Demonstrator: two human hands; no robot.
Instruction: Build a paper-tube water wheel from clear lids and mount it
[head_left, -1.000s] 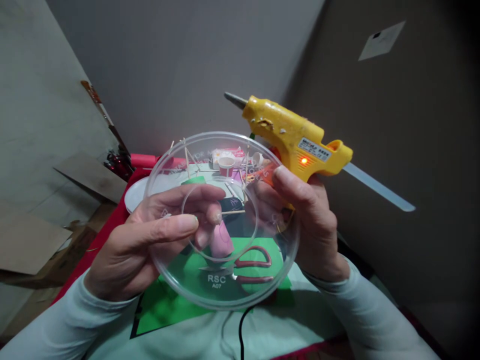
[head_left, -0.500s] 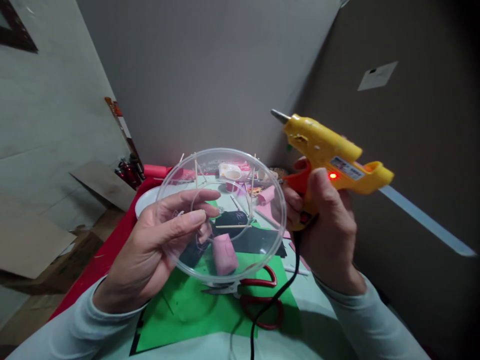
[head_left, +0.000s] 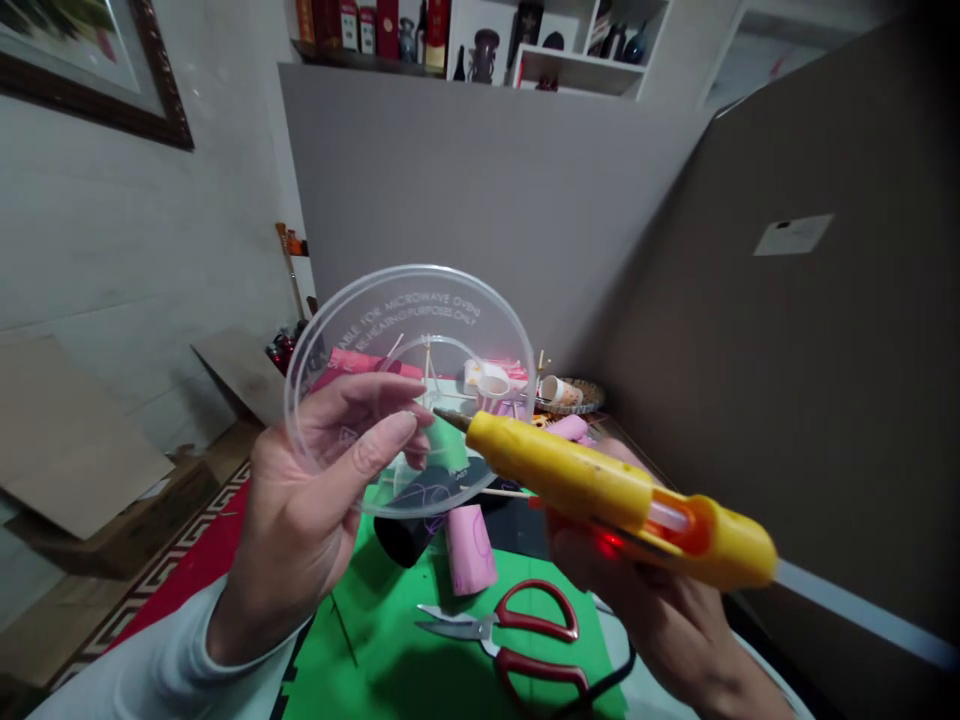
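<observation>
My left hand pinches a clear round plastic lid, thumb on the near side. The lid stands upright, with raised lettering along its upper part. My right hand is wrapped round a yellow hot glue gun, its red light lit and a glue stick poking out of the back. The metal nozzle points left, close to my left thumb and the lid's middle; whether it touches the lid I cannot tell. Below lie a pink paper roll, a black roll and red-handled scissors.
Green paper covers the near table, with the scissors on it. The gun's black cord runs down at the right. Farther back are paper cups, a basket and thin sticks. Grey boards stand behind and at the right.
The glue gun has swung down and left, its nozzle now in front of the lid. The lid has moved slightly up and left. My view has tilted up, showing shelves.
</observation>
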